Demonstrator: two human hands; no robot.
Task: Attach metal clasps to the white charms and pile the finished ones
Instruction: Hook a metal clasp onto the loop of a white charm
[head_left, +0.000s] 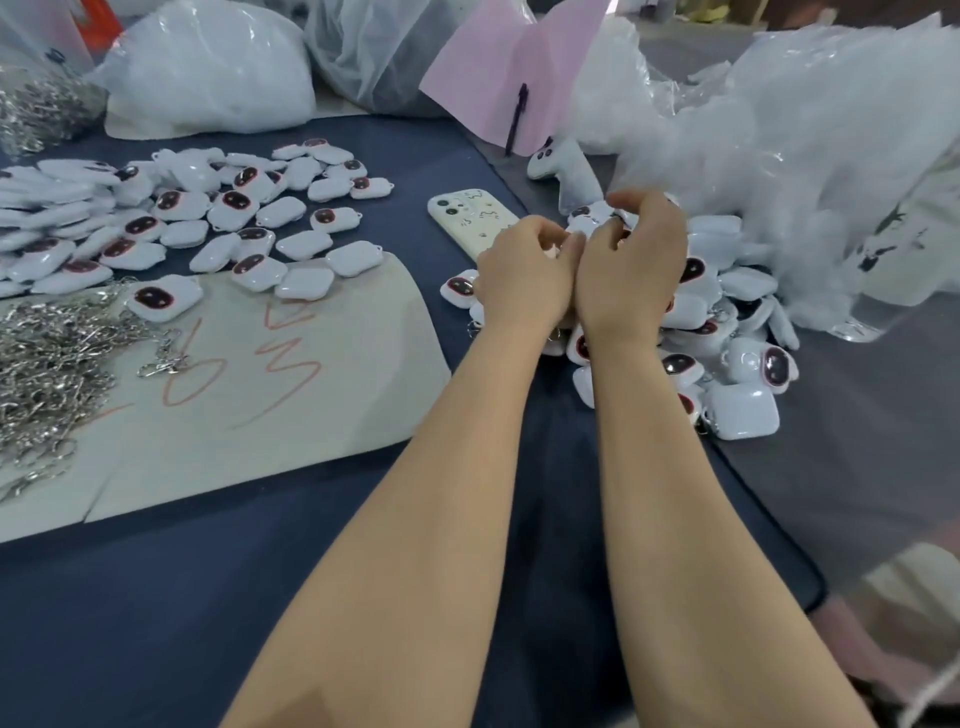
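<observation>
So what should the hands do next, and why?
Probably let the piece fall onto the heap of glossy white rounded-square charms with dark faces just below: the left hand and right hand curl together right over it, though what they hold is hidden.

**Open lane in the middle, clutter on both flanks**

The near surface (208, 597) is bare dark cloth, wide open from the front edge up to the card (322, 415) on the left. A free strip runs between the card and the forearms toward the phone (470, 221), which lies flat just beyond the left hand (524, 275). Loose charms (208, 218) cover the far left, and clasps (47, 364) are heaped over the card's left part; its right part is free. The hands touch, leaving no gap between them. Around and right of the right hand (639, 260), a charm pile (727, 332) banks against crumpled plastic (805, 156). Bags (208, 67) wall off the back edge.
</observation>
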